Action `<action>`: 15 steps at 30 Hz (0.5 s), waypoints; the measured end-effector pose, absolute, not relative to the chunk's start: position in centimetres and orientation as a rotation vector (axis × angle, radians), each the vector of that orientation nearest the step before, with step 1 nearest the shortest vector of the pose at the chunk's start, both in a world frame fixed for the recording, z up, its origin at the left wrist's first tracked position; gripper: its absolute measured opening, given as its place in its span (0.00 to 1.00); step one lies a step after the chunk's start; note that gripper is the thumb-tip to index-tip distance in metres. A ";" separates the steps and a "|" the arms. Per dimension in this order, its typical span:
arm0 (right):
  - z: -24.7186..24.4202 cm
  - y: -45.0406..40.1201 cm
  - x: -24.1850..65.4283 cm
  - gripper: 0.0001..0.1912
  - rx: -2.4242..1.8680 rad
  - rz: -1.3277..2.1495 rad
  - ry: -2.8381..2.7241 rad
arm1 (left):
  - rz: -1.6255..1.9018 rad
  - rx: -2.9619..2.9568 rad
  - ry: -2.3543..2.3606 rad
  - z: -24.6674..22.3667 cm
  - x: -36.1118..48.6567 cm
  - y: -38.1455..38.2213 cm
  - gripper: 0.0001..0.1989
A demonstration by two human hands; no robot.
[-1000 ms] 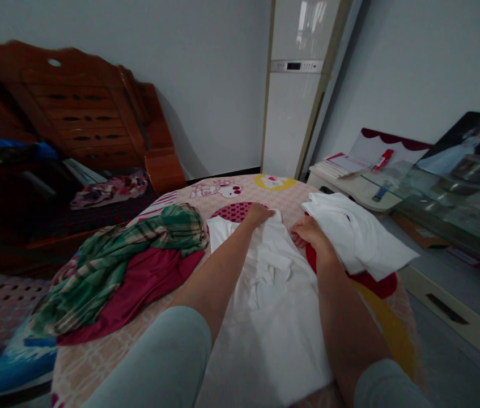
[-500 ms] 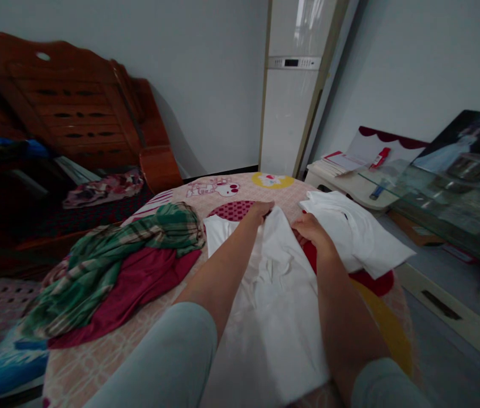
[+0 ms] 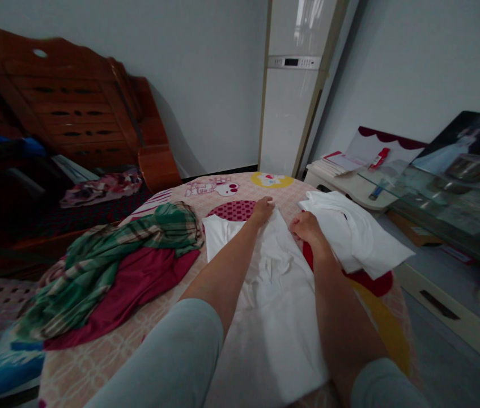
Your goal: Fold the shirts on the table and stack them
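A white garment (image 3: 282, 294) lies spread lengthwise over the round table (image 3: 73, 374), its narrow end away from me. At that far end my left hand (image 3: 263, 209) is closed on the fabric's edge. My right hand (image 3: 305, 226) has its fingers pinched together at the garment's right edge, a little nearer to me; the bit of cloth between them is mostly hidden. Right of it rests a folded white cloth pile (image 3: 350, 226). On the table's left side lie a green plaid cloth (image 3: 137, 238) and a dark red cloth (image 3: 137, 289).
Behind on the left stands a carved wooden bench (image 3: 73, 113) with cloth on its seat. A tall white cabinet-like unit (image 3: 286, 113) is in the far corner. To the right are a glass shelf (image 3: 435, 198) with bowls and a low drawer unit (image 3: 439, 306).
My left hand has shifted slightly up and its fingers have turned at the garment's far end. My right hand has moved slightly left and closed more tightly at the edge.
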State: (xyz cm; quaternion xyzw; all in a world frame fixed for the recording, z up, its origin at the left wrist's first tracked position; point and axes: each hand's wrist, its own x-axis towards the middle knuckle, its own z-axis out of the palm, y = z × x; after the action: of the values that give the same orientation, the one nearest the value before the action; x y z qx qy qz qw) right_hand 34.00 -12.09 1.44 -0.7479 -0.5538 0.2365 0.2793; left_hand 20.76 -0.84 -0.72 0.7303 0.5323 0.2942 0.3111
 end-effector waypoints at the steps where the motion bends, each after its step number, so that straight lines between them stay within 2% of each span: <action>1: 1.3 -11.8 33.7 0.06 -1.947 0.614 -1.442 | 0.828 1.926 1.400 -0.2 20.4 -0.9 0.19; 5: 0.5 -11.2 32.5 0.17 -1.800 0.710 -1.458 | 0.971 1.987 1.433 1.8 17.1 -2.3 0.20; 9: -0.2 -11.1 32.3 0.19 -1.773 0.758 -1.577 | 0.755 2.236 1.517 2.1 12.7 -5.8 0.11; 12: -0.4 -11.2 32.4 0.21 -1.776 0.746 -1.598 | 0.557 2.262 1.574 0.9 10.8 -8.1 0.09; 15: -0.5 -11.3 32.3 0.21 -1.779 0.709 -1.645 | 0.505 2.164 1.566 -0.2 10.4 -9.3 0.07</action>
State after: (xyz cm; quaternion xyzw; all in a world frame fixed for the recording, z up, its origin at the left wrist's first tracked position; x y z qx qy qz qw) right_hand 32.33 -11.25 -0.52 -0.6715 -0.6207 0.2674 0.3038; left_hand 10.43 -9.25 -0.23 0.7782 0.5632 0.1815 0.2102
